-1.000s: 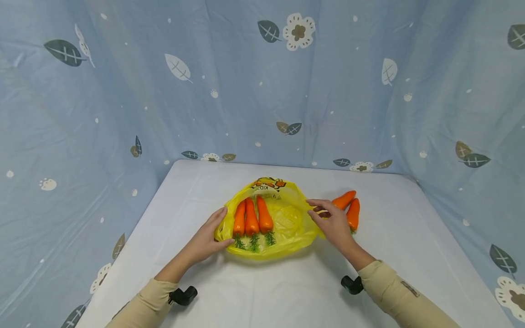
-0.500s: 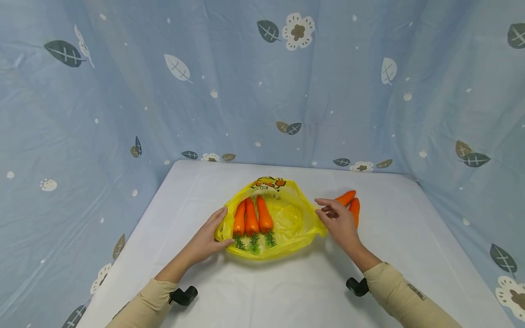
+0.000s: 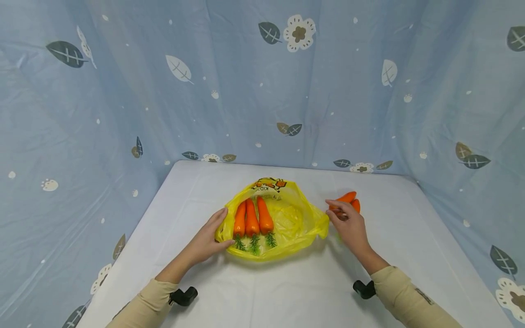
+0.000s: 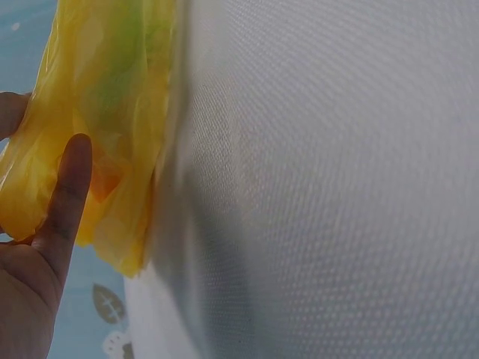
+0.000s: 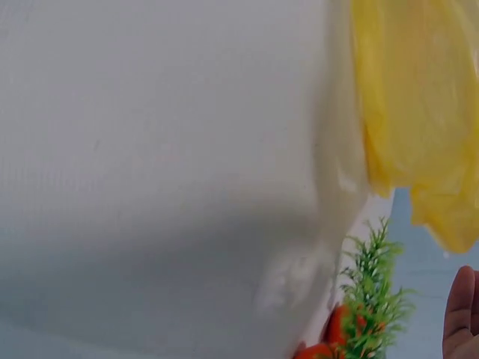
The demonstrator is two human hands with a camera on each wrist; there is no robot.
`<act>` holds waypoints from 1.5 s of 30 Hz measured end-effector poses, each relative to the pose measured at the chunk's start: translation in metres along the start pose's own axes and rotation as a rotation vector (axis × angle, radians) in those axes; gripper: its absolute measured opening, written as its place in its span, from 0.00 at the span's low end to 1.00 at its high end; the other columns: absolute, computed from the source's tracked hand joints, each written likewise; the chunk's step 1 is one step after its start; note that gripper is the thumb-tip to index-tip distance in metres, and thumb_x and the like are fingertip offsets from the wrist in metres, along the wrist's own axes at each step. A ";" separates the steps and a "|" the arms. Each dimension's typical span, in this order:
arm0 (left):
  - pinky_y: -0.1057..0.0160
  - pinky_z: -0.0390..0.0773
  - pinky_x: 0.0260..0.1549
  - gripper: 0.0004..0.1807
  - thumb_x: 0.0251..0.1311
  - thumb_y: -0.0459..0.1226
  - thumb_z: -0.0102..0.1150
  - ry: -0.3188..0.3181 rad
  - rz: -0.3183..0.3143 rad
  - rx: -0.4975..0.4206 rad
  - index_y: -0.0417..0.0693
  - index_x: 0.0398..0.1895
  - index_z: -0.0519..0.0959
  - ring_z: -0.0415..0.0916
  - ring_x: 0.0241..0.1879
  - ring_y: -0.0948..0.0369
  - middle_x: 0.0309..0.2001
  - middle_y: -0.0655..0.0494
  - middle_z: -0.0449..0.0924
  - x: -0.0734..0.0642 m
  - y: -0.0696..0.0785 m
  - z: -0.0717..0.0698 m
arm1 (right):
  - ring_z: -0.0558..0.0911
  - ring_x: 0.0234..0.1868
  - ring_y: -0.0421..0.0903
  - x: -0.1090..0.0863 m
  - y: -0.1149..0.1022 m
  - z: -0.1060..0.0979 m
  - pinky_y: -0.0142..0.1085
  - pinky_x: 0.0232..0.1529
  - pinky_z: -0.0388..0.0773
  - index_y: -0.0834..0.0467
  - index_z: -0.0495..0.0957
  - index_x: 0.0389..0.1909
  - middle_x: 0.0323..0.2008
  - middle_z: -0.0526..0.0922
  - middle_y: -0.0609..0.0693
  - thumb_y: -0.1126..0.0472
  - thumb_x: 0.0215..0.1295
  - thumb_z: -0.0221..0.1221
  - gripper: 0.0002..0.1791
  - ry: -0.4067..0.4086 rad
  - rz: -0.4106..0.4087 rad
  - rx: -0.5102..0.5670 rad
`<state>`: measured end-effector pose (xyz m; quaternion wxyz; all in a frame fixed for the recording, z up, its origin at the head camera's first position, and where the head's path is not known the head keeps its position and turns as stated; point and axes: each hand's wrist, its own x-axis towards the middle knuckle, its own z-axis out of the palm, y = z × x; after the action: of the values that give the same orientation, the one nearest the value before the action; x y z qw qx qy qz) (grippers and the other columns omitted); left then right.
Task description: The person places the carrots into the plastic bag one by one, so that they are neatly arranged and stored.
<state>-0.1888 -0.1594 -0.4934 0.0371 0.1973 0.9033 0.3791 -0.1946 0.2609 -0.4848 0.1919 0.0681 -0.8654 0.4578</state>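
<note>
A yellow plastic bag lies with its mouth spread, and inside it are three orange carrots with green tops. My left hand grips the bag's left side; in the left wrist view its thumb lies along the yellow film with fingers behind. Just off the bag's right end, my right hand has loosely bent fingers and partly covers two more carrots on the table. In the right wrist view, leafy green tops show beside that hand, whose thumb is apart from the bag.
A white cloth covers the table. Behind and at both sides hangs a blue curtain with leaf and flower prints. Black wrist camera mounts stick out from both sleeves.
My right hand has left the bag's right edge and moved right, over the two carrots on the table. The left hand and the bag stay nearly in place.
</note>
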 end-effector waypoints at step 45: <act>0.35 0.57 0.70 0.52 0.62 0.45 0.71 0.001 0.001 -0.005 0.40 0.81 0.49 0.49 0.77 0.39 0.81 0.40 0.46 -0.001 -0.005 0.004 | 0.78 0.52 0.57 -0.007 0.048 -0.027 0.34 0.51 0.77 0.58 0.80 0.64 0.58 0.79 0.60 0.59 0.71 0.63 0.21 0.042 0.185 -0.170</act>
<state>-0.1887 -0.1607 -0.4995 0.0369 0.1972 0.9024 0.3814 -0.1947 0.3098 -0.5104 0.1718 -0.0381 -0.8995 0.3998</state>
